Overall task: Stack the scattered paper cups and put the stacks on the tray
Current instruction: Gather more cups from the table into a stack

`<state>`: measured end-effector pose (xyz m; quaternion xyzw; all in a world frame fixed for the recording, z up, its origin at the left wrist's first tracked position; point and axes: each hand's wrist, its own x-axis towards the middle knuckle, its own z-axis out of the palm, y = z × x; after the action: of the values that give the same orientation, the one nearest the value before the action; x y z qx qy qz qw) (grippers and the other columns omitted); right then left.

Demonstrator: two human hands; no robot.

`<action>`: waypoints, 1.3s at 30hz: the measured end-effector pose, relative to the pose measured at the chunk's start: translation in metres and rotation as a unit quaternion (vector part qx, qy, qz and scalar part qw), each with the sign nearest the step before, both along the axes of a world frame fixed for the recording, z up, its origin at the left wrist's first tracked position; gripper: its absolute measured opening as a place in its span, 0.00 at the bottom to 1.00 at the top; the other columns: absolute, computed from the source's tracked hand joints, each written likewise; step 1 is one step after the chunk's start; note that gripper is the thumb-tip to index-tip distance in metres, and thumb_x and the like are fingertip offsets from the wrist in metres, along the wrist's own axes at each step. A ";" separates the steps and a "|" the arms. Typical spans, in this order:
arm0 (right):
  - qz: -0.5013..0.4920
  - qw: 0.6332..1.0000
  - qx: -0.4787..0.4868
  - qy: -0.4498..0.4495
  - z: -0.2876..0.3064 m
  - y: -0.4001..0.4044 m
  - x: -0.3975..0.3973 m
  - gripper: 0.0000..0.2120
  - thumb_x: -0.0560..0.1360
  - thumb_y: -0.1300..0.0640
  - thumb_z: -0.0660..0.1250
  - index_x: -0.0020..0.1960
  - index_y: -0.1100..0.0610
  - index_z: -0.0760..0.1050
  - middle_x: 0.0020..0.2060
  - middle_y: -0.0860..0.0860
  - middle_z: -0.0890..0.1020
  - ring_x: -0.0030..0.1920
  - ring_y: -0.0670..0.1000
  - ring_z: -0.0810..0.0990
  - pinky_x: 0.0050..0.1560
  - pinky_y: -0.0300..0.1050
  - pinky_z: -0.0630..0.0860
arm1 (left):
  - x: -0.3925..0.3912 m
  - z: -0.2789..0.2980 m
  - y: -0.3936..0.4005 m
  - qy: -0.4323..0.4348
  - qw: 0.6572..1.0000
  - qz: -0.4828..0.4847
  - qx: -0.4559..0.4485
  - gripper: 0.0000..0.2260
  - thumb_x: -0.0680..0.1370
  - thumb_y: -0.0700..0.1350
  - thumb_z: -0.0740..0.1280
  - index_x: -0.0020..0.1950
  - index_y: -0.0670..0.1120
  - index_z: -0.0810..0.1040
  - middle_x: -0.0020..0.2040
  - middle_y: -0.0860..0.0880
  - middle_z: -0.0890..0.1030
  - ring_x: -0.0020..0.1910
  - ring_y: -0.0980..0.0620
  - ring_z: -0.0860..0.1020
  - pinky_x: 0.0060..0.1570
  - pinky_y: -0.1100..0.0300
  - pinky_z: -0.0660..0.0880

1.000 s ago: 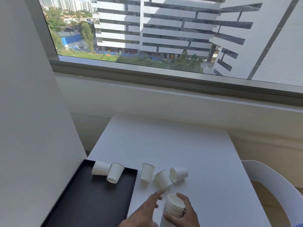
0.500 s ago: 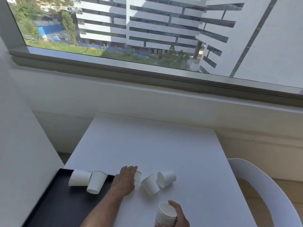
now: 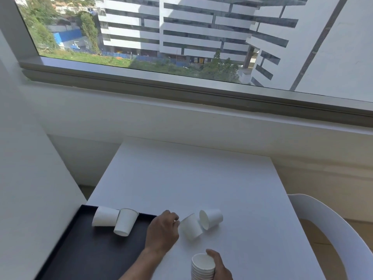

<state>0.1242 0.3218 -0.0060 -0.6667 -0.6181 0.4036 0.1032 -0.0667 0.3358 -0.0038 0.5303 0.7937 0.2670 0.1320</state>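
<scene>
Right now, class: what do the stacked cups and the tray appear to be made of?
Stack of cups, held by the right hand: thin matte white paper, going by the nested rolled rims. Tray: black with a dull finish and raised rim; plastic or coated metal, which one cannot be told.

Four tipped white cups, black tray

We see bright daylight from the window above the counter; frame edges bow, shadows soft.
</scene>
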 end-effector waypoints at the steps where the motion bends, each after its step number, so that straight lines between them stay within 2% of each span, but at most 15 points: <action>1: 0.051 0.998 -0.006 0.033 -0.004 -0.005 0.016 0.16 0.76 0.61 0.71 0.62 0.52 0.75 0.55 0.60 0.82 0.52 0.56 0.82 0.48 0.37 0.74 | 0.007 0.006 -0.004 -0.004 1.000 -0.003 0.030 0.06 0.78 0.48 0.67 0.52 0.51 0.82 0.48 0.54 0.81 0.47 0.49 0.80 0.44 0.57 0.75; 3: 0.052 0.999 -0.007 -0.003 -0.011 0.000 0.011 0.27 0.76 0.47 0.68 0.72 0.46 0.63 0.60 0.55 0.79 0.59 0.51 0.80 0.58 0.36 0.72 | 0.023 0.016 -0.013 -0.016 0.996 -0.020 0.082 0.04 0.76 0.47 0.69 0.48 0.52 0.83 0.43 0.54 0.81 0.42 0.51 0.80 0.39 0.57 0.76; 6: 0.074 0.996 -0.005 -0.041 -0.017 0.000 0.002 0.38 0.76 0.42 0.67 0.77 0.43 0.48 0.61 0.52 0.80 0.59 0.48 0.81 0.59 0.36 0.73 | 0.045 0.023 -0.023 -0.028 0.990 -0.063 0.125 0.02 0.74 0.48 0.69 0.45 0.53 0.81 0.39 0.55 0.79 0.38 0.54 0.79 0.34 0.59 0.76; 9: 0.052 0.996 -0.005 -0.069 -0.019 0.008 -0.004 0.46 0.72 0.41 0.71 0.78 0.43 0.44 0.51 0.44 0.84 0.52 0.46 0.83 0.49 0.35 0.75 | 0.058 0.023 -0.029 -0.007 0.984 -0.109 0.144 0.02 0.73 0.48 0.70 0.44 0.53 0.81 0.39 0.55 0.79 0.37 0.54 0.78 0.34 0.60 0.76; 12: 0.083 0.995 0.000 -0.060 -0.010 0.010 -0.004 0.53 0.62 0.35 0.65 0.78 0.44 0.38 0.36 0.40 0.79 0.43 0.43 0.83 0.37 0.34 0.69 | 0.063 0.023 -0.032 -0.016 0.980 -0.137 0.146 0.04 0.76 0.50 0.67 0.47 0.54 0.82 0.41 0.54 0.80 0.40 0.53 0.79 0.37 0.56 0.78; 15: 0.097 0.994 0.034 -0.034 -0.003 0.015 -0.002 0.50 0.59 0.32 0.57 0.72 0.34 0.32 0.43 0.48 0.84 0.46 0.47 0.84 0.40 0.38 0.71 | 0.064 0.020 -0.035 -0.029 0.978 -0.171 0.119 0.08 0.76 0.53 0.64 0.50 0.54 0.82 0.44 0.53 0.80 0.43 0.53 0.78 0.42 0.54 0.78; 17: 0.117 0.991 0.060 -0.022 0.002 0.015 0.000 0.46 0.63 0.37 0.61 0.71 0.31 0.35 0.48 0.51 0.84 0.49 0.50 0.84 0.43 0.39 0.72 | 0.062 0.019 -0.036 -0.040 0.977 -0.189 0.092 0.11 0.76 0.55 0.63 0.51 0.54 0.82 0.44 0.52 0.80 0.44 0.54 0.78 0.44 0.55 0.77; 19: 0.117 0.986 0.115 0.010 0.006 0.010 -0.002 0.38 0.64 0.41 0.63 0.73 0.33 0.56 0.51 0.45 0.84 0.51 0.48 0.84 0.47 0.36 0.74 | 0.059 0.017 -0.034 -0.084 0.972 -0.202 0.086 0.10 0.74 0.54 0.64 0.50 0.55 0.81 0.42 0.52 0.80 0.42 0.56 0.78 0.43 0.59 0.77; 21: 0.107 0.983 0.146 0.013 0.010 0.004 0.001 0.29 0.61 0.41 0.65 0.63 0.33 0.70 0.48 0.37 0.83 0.48 0.41 0.82 0.48 0.32 0.75 | 0.055 0.012 -0.030 -0.139 0.965 -0.202 0.092 0.07 0.75 0.53 0.66 0.48 0.53 0.82 0.40 0.54 0.80 0.40 0.61 0.76 0.42 0.64 0.75; 23: 0.128 0.987 0.100 -0.013 0.014 0.004 0.006 0.34 0.54 0.41 0.70 0.61 0.34 0.69 0.46 0.38 0.82 0.48 0.38 0.81 0.47 0.30 0.74 | 0.049 0.004 -0.022 -0.153 0.968 -0.168 0.107 0.08 0.77 0.53 0.67 0.46 0.51 0.83 0.45 0.57 0.79 0.47 0.64 0.74 0.49 0.66 0.72; 25: 0.135 0.989 0.066 -0.018 0.015 0.008 0.011 0.41 0.51 0.40 0.72 0.64 0.37 0.68 0.48 0.41 0.82 0.49 0.40 0.81 0.49 0.31 0.74 | 0.040 -0.005 -0.011 -0.118 0.982 -0.114 0.091 0.09 0.78 0.53 0.66 0.51 0.52 0.83 0.57 0.58 0.77 0.61 0.62 0.70 0.61 0.63 0.70; 28: 0.137 0.989 0.054 0.003 0.016 0.013 0.015 0.46 0.52 0.39 0.74 0.69 0.39 0.65 0.52 0.42 0.82 0.53 0.40 0.81 0.53 0.31 0.74 | 0.028 -0.012 0.008 -0.053 0.993 -0.081 -0.062 0.12 0.79 0.57 0.64 0.58 0.56 0.80 0.75 0.54 0.64 0.76 0.52 0.57 0.73 0.54 0.60; 30: 0.131 0.990 0.053 0.022 0.015 0.012 0.019 0.46 0.52 0.40 0.76 0.69 0.40 0.67 0.51 0.43 0.82 0.53 0.39 0.80 0.54 0.30 0.73 | 0.022 -0.014 0.017 -0.017 0.981 -0.109 -0.159 0.14 0.78 0.61 0.63 0.60 0.58 0.79 0.79 0.52 0.58 0.79 0.48 0.51 0.76 0.47 0.55; 33: 0.103 0.992 0.045 0.054 0.011 0.011 0.025 0.45 0.51 0.42 0.78 0.67 0.41 0.71 0.47 0.44 0.84 0.50 0.37 0.81 0.54 0.31 0.74 | 0.019 -0.020 0.024 0.004 0.965 -0.134 -0.226 0.16 0.77 0.61 0.64 0.60 0.55 0.78 0.77 0.52 0.63 0.78 0.46 0.53 0.76 0.41 0.51; 39: 0.088 0.995 0.013 0.044 0.005 0.014 0.033 0.48 0.49 0.39 0.78 0.68 0.39 0.69 0.47 0.42 0.83 0.49 0.36 0.81 0.53 0.29 0.73 | 0.021 -0.023 0.017 0.000 0.974 -0.145 -0.174 0.17 0.76 0.56 0.66 0.62 0.52 0.79 0.64 0.54 0.76 0.67 0.52 0.70 0.68 0.54 0.64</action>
<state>0.1577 0.3354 -0.0014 -0.5898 -0.6744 0.4321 0.1029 -0.0459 0.3526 -0.0269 0.6087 0.7427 0.1033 0.2594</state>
